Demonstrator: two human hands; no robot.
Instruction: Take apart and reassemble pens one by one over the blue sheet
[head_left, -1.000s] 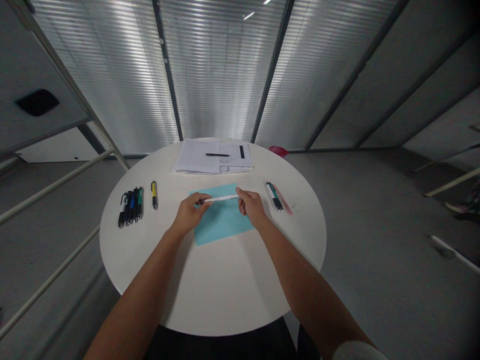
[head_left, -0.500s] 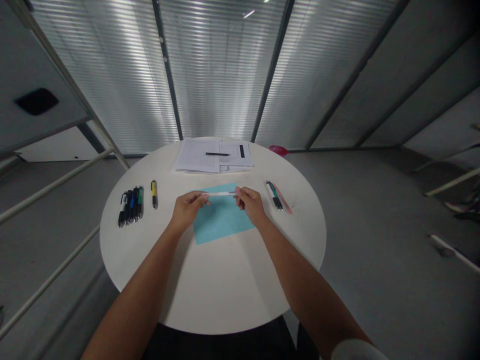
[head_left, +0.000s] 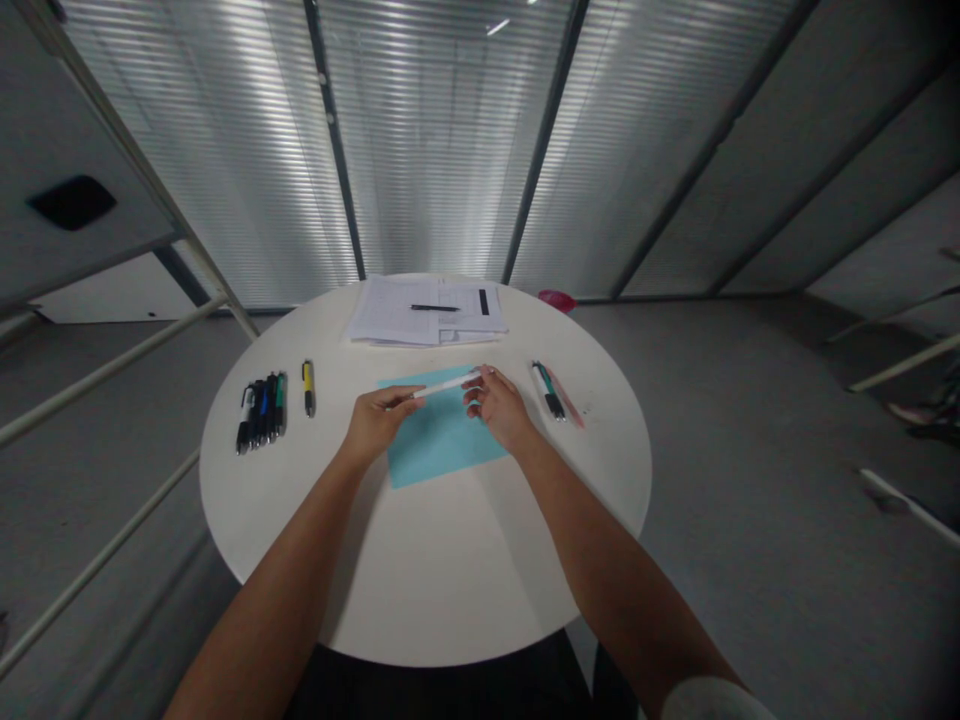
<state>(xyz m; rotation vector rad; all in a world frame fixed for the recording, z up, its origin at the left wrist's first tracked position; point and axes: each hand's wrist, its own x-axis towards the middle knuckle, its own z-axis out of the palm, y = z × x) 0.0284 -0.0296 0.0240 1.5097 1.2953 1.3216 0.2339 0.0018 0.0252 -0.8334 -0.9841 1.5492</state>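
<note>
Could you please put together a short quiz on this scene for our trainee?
1. True or false: the yellow pen lies to the left of the light-blue sheet.

2. Multiple choice: what lies on top of the papers?
A) the yellow pen
B) the light-blue sheet
C) a dark pen

3. Fill in the blank: the slim item running between the left hand and the right hand is mostly ____ in colour.

Key: 1. True. 2. C. 3. White.
</note>
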